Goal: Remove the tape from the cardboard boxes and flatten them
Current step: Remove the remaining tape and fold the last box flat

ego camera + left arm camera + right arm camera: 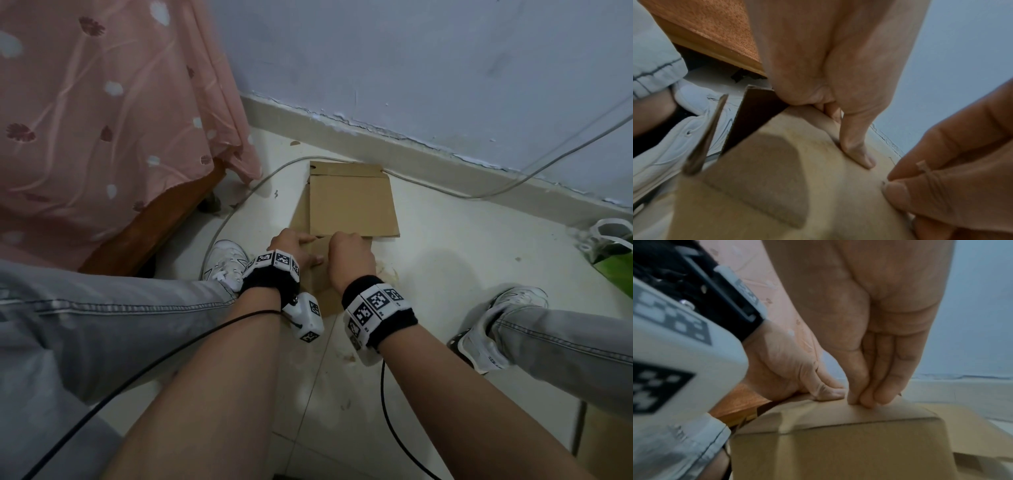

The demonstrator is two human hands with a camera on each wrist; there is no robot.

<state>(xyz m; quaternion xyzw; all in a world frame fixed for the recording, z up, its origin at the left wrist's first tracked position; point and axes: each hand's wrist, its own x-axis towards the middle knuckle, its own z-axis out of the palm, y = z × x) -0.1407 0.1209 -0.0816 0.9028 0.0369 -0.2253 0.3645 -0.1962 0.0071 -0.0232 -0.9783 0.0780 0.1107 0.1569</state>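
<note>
A brown cardboard box lies flat on the floor between my feet, one end near the wall. My left hand holds its near left edge; in the left wrist view the thumb presses on the cardboard with the fingers curled at the edge. My right hand is just beside it on the box. Its thumb and fingers pinch together at the cardboard. A thin strip of tape shows between the pinching fingers. The left hand sits next to them.
A bed with a pink sheet and wooden frame stands at the left. A grey cable curves past the box along the skirting. A green and white bag sits at the right. My white shoes flank the box.
</note>
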